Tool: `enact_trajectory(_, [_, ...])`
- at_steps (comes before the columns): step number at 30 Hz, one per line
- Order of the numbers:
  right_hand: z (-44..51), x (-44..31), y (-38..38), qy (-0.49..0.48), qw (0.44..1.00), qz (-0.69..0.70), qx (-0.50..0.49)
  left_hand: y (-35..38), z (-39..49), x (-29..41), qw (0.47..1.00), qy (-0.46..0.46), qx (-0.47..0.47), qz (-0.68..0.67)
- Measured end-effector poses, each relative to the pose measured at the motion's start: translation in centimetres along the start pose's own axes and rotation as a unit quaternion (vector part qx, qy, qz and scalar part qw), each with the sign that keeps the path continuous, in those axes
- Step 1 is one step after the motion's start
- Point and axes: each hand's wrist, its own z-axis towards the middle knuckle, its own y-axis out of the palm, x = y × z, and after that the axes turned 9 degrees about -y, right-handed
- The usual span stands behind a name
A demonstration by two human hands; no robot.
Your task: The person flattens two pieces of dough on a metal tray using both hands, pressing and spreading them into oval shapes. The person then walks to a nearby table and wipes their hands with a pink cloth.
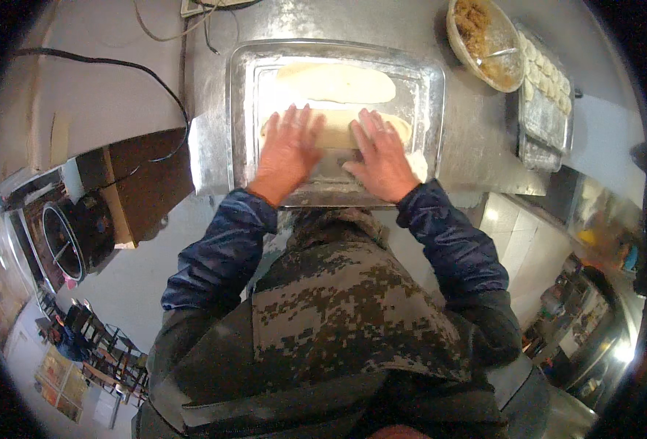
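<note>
A long roll of pale dough [336, 131] lies crosswise in a shallow metal tray [241, 110]. My left hand [291, 145] rests flat on its left part, fingers apart and slightly blurred. On the right part of the same roll lies my right hand [381, 151], palm down with the thumb spread inward. Neither hand is closed around anything. Behind this roll, a second, flatter length of dough [337, 82] sits at the tray's far side. White flour [417, 164] is heaped beside my right wrist, in the tray's near right corner.
The tray stands on a metal worktop [471, 120]. At the far right are a bowl of brown filling [472, 24] with a utensil in it and a tray of small dough pieces [545, 77]. A black cable [137, 66] hangs at the left, above a dark round pot [62, 241].
</note>
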Motion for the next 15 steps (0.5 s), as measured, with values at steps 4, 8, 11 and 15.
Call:
enact_trajectory(4, [-1.1,1.6,2.9,0.009,0.998,-0.03,-0.046,0.8,-0.9,0.6,0.997,0.048,-0.051,0.025])
enact_trajectory(8, [-0.3,0.5,3.1,-0.078,0.997,0.004,-0.017,0.3,-0.8,0.6,0.992,0.093,-0.078,0.03])
enact_trajectory(11, [0.2,0.9,4.7,-0.057,0.995,-0.039,-0.066,1.2,-0.8,0.7,0.992,0.091,-0.054,0.062])
enact_trajectory(15, [0.9,-0.2,3.4,-0.063,0.998,-0.019,-0.015,1.1,0.6,1.5,0.992,0.103,-0.029,0.068])
